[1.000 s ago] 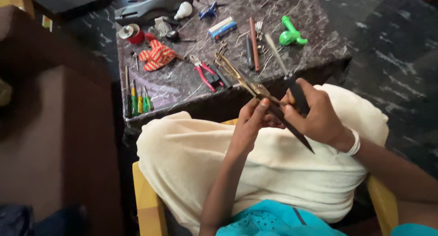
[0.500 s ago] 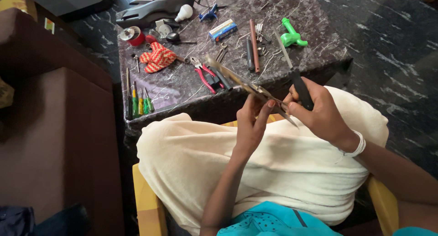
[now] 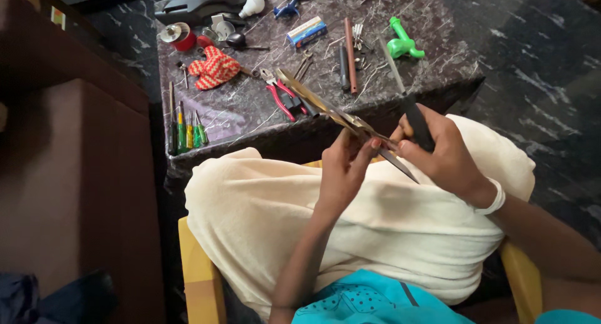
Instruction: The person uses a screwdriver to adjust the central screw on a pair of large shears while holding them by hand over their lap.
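Note:
My left hand (image 3: 343, 169) grips a long brass-coloured pair of scissors (image 3: 325, 108), whose blades slant from over the table's edge down to my lap. My right hand (image 3: 446, 156) is closed on the black handle of a slim metal file (image 3: 416, 125), its shaft pointing up over the table. The file lies across the scissors where my two hands meet. A cream cloth (image 3: 275, 217) covers my lap under both hands.
A dark marble table (image 3: 250, 114) in front holds red-handled pliers (image 3: 282, 98), several screwdrivers (image 3: 186, 131), a red-orange knitted piece (image 3: 214, 67), a green plastic tool (image 3: 402, 45), a small blue box (image 3: 307, 31) and a red spool (image 3: 179, 37). Brown furniture (image 3: 62, 174) stands left. I sit on a yellow chair (image 3: 197, 274).
My right hand has shifted the file a little along the scissors. Both hands keep their grip and stay over my lap.

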